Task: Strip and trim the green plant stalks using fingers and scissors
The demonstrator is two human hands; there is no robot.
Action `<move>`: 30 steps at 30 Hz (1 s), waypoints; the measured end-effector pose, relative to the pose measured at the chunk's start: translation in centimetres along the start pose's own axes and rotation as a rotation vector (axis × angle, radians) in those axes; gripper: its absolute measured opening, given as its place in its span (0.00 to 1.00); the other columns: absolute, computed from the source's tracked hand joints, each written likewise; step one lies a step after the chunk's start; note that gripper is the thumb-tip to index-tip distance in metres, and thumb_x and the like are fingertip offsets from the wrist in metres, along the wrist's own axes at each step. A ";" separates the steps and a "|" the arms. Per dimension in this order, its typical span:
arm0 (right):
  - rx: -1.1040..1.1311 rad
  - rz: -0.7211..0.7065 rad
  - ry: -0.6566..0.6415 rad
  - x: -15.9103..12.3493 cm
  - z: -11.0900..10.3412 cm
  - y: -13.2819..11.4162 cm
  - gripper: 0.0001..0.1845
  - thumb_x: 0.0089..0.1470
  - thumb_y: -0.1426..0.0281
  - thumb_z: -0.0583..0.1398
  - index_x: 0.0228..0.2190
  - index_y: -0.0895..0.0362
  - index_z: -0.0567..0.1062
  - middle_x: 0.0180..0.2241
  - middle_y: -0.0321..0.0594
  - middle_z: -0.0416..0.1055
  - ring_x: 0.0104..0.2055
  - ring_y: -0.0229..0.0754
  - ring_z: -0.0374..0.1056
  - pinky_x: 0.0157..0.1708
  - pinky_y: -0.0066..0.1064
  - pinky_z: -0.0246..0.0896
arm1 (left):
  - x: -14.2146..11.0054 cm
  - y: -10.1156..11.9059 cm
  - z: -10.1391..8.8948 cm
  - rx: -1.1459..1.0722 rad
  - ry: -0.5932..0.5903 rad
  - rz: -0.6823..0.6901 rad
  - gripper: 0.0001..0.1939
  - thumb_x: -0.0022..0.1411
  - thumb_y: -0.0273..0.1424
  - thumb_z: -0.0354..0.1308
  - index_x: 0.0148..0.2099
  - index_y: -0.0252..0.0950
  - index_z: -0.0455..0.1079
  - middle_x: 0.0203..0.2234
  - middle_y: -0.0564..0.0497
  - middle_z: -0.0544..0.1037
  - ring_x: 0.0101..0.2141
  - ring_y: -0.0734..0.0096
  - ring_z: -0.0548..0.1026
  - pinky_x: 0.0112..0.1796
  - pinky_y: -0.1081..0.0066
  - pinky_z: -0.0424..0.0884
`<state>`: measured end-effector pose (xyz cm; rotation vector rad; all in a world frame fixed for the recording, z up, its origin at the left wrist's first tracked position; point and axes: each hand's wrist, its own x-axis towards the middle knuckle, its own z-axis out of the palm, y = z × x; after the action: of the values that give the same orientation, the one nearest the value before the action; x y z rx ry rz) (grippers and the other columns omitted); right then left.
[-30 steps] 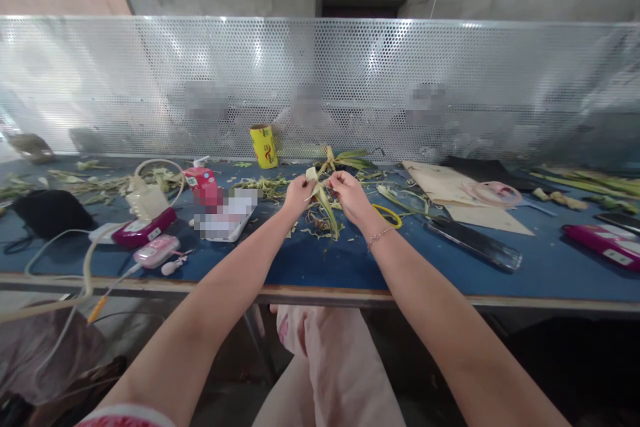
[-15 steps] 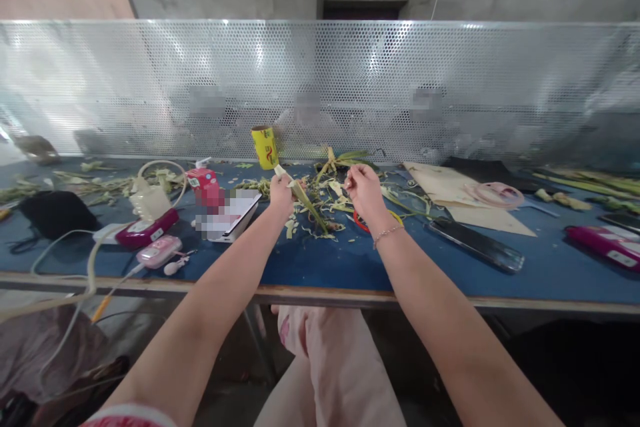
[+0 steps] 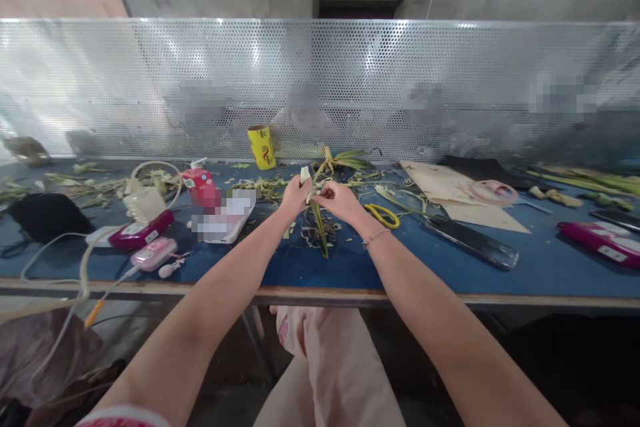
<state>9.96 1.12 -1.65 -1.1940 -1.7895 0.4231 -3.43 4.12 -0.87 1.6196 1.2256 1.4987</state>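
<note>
My left hand (image 3: 296,196) is closed around a pale green plant stalk (image 3: 319,227), whose white end sticks up above the fingers and whose leafy end points down toward the table. Close beside it, my right hand (image 3: 341,200) has thumb and finger pinched together at the stalk's middle. Whether a strip of peel is caught between those fingertips is too small to tell. Under and behind both hands lie plant scraps (image 3: 270,185) and a bundle of leaves (image 3: 353,159). A yellow loop-shaped thing (image 3: 383,215) rests just right of my right hand.
On the blue table (image 3: 350,273) a white phone-like device (image 3: 235,217), a red packet (image 3: 201,188) and a purple device (image 3: 143,230) with cables are at left. A dark phone (image 3: 473,241) and beige sheets (image 3: 440,190) lie at right. A yellow roll (image 3: 262,148) stands before the perforated screen (image 3: 350,80).
My right hand has moved left and down to the stalk, meeting my left hand. My left hand has shifted slightly right, and the stalk now hangs more upright. The yellow loop is uncovered.
</note>
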 end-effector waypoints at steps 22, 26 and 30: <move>0.625 0.273 0.063 0.4 0.0 0.4 0.03 0.40 0.73 0.58 0.22 0.57 0.66 0.22 0.31 0.65 0.22 0.33 0.63 0.27 0.30 0.64 | -0.7 0.5 0.8 -0.186 -0.264 -0.217 0.08 0.52 0.30 0.56 0.25 0.32 0.64 0.15 0.53 0.70 0.17 0.77 0.68 0.23 0.74 0.66; 0.473 0.143 0.104 0.7 0.3 1.2 0.04 0.41 0.69 0.58 0.24 0.56 0.67 0.27 0.34 0.66 0.26 0.36 0.64 0.30 0.33 0.65 | -0.5 0.1 1.1 -0.316 -0.248 -0.285 0.06 0.51 0.28 0.55 0.25 0.32 0.64 0.13 0.53 0.68 0.16 0.77 0.66 0.23 0.73 0.67; 0.144 -0.038 0.178 0.8 0.1 1.3 0.03 0.43 0.70 0.56 0.24 0.56 0.69 0.27 0.37 0.69 0.32 0.40 0.65 0.35 0.34 0.63 | -0.6 0.1 1.4 -0.414 -0.201 -0.338 0.06 0.48 0.25 0.55 0.22 0.32 0.62 0.11 0.54 0.67 0.15 0.77 0.65 0.23 0.73 0.67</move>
<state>10.51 2.37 -2.18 -1.0611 -1.5989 0.4036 -2.04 3.73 -1.22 1.1883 0.9442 1.2419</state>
